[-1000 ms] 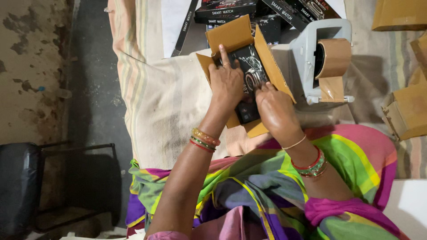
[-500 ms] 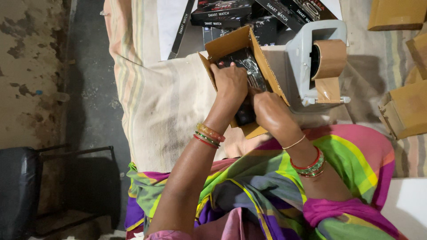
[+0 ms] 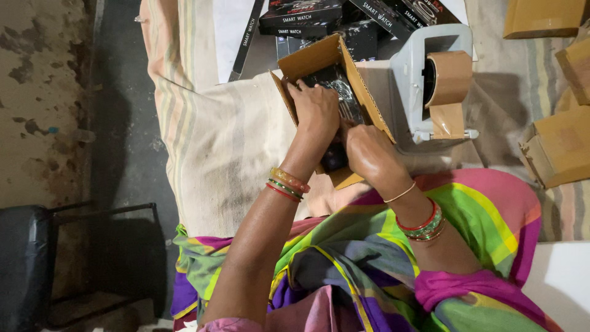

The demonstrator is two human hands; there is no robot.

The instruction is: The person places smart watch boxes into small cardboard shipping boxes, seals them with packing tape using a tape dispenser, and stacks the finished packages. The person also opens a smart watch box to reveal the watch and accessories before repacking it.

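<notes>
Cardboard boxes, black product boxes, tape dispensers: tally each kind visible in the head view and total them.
Open cardboard box under both hands: 1
Closed brown cardboard boxes, right side: 3
Black product boxes, top, overlapping and partly cut off, at least: 3
Grey tape dispenser with brown tape: 1
Total: 8

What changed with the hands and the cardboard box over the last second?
Both the left hand and right hand pushed the black wrapped item deeper into the open cardboard box, covering more of it. The tape dispenser and black boxes stayed put.
</notes>
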